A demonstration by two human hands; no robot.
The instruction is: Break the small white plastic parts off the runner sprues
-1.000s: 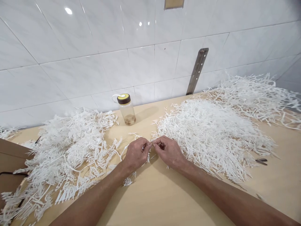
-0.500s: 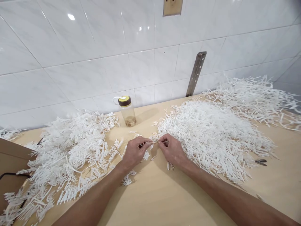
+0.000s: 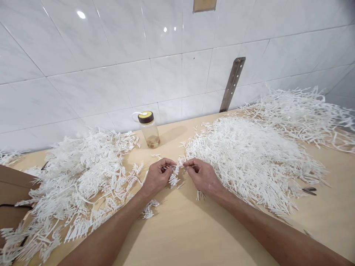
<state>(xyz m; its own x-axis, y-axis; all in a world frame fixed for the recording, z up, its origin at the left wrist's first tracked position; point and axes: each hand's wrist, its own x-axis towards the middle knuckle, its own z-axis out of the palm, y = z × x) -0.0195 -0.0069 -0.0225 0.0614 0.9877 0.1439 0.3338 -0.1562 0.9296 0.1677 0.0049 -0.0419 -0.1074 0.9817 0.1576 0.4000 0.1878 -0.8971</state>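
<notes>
Near the middle of the table, my left hand (image 3: 157,175) pinches a white fringed strand (image 3: 174,178) between thumb and fingertips; its short tufts hang just right of the hand. My right hand (image 3: 203,175) is closed in a pinch at the strand's other side, a small gap from the left fingertips. What exactly lies between the right fingertips is too small to make out. Right behind my right hand spreads a heap of short white thread pieces (image 3: 244,155). Left of my left hand lies a pile of white fringed strands (image 3: 88,166).
A clear bottle with a yellow and dark lid (image 3: 149,129) stands near the wall. A metal strip with holes (image 3: 232,85) leans there too. Longer white strands (image 3: 302,114) lie back right, small dark snips (image 3: 309,191) at right. A brown box (image 3: 16,184) borders the left.
My hands have drawn slightly apart, and more of the fringed strand shows between them. The view has shifted a little.
</notes>
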